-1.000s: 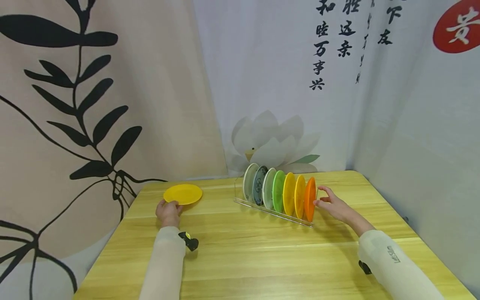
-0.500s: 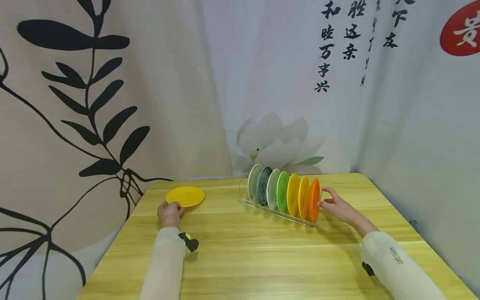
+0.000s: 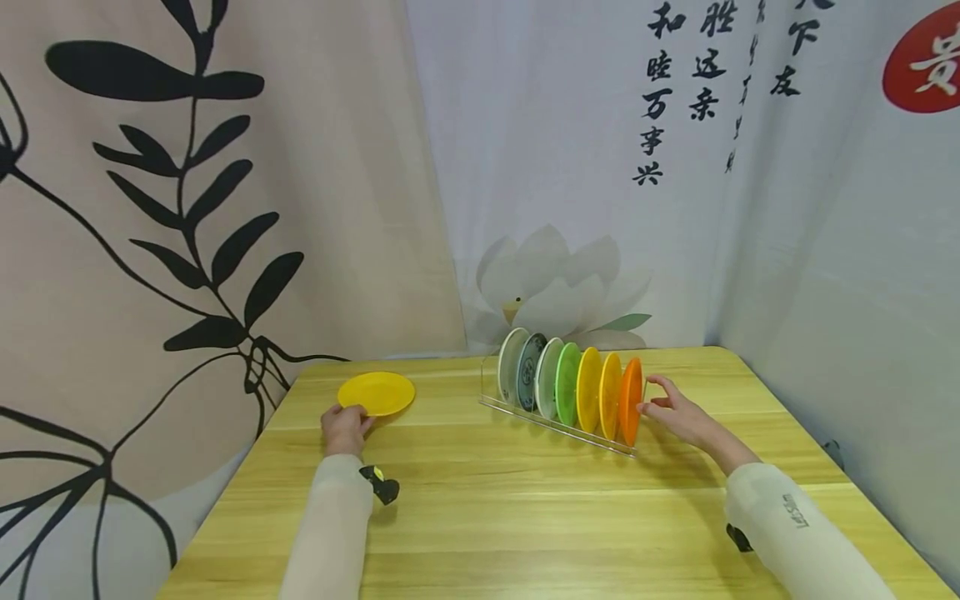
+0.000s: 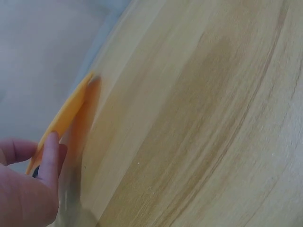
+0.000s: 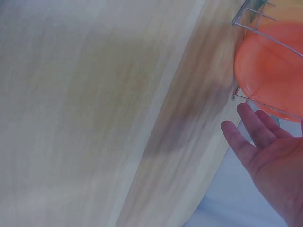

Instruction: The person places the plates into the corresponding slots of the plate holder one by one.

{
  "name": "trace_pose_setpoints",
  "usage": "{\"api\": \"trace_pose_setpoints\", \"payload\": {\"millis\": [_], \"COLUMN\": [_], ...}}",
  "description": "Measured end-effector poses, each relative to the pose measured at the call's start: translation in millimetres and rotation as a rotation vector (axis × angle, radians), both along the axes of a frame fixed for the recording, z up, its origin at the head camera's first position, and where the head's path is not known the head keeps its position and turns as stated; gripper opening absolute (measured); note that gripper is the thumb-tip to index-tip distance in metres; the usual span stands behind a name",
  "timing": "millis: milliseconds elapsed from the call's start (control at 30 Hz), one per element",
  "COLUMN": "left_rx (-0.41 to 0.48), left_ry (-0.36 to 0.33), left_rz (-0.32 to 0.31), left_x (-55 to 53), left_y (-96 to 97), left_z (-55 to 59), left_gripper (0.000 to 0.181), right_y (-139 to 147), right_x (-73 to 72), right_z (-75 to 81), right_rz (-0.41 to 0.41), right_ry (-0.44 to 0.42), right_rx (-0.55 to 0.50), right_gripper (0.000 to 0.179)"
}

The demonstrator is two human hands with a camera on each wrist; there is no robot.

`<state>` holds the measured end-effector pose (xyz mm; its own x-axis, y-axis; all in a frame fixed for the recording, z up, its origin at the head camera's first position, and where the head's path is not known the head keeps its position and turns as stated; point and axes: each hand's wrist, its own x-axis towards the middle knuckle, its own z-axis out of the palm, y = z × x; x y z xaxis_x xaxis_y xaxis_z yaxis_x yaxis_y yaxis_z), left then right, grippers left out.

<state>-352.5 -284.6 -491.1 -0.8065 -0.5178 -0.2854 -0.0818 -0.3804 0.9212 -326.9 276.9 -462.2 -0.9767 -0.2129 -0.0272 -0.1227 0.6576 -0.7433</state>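
On the left of the wooden table, my left hand (image 3: pixel 345 430) pinches the near rim of a yellow plate (image 3: pixel 377 393). The left wrist view shows this plate (image 4: pixel 71 109) edge-on between thumb and fingers, tilted close over the wood. A wire rack (image 3: pixel 558 427) holds several plates on edge: pale and blue-patterned ones at its left, then green, yellow and an orange plate (image 3: pixel 631 402) at its right end. My right hand (image 3: pixel 678 417) is at that end, fingertips by the orange plate. In the right wrist view its fingers (image 5: pixel 253 125) are spread and loosely extended beside the rack's wire.
The table (image 3: pixel 480 508) has light wood grain. Behind it hangs a printed curtain (image 3: pixel 360 183) with dark leaves and a pale flower, and another cloth wall (image 3: pixel 847 275) stands along the right side.
The head view has turned slightly, so everything appears a little further right. The left hand keeps its pinch on the yellow plate, and the right hand stays at the rack's end.
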Motion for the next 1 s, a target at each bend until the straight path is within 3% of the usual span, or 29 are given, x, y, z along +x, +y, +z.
{"api": "trace_pose_setpoints", "payload": {"millis": [200,500,800,1000], "left_rx": [0.0,0.109,0.059,-0.01], "left_ry": [-0.003,0.102,0.103,0.124], "left_rz": [-0.028,-0.037,-0.064,-0.105], "left_x": [3.2,9.5,3.8,0.9], "left_y": [2.4,5.0,4.7,6.5], "left_z": [3.8,16.0,16.1,23.2], "left_gripper": [0.078,0.082,0.081,0.08], "right_y": [-0.4,0.1,0.1,0.1], "right_x": [1.0,1.1,1.8,1.7], "right_z": [1.4,0.3,2.4,1.4], "right_rz": [0.01,0.013,0.024,0.026], "right_ry": [-0.019,-0.003,-0.003,-0.001], "right_rx": [0.006,-0.005,-0.004,-0.017], "right_gripper": [0.074,0.074,0.072,0.072]}}
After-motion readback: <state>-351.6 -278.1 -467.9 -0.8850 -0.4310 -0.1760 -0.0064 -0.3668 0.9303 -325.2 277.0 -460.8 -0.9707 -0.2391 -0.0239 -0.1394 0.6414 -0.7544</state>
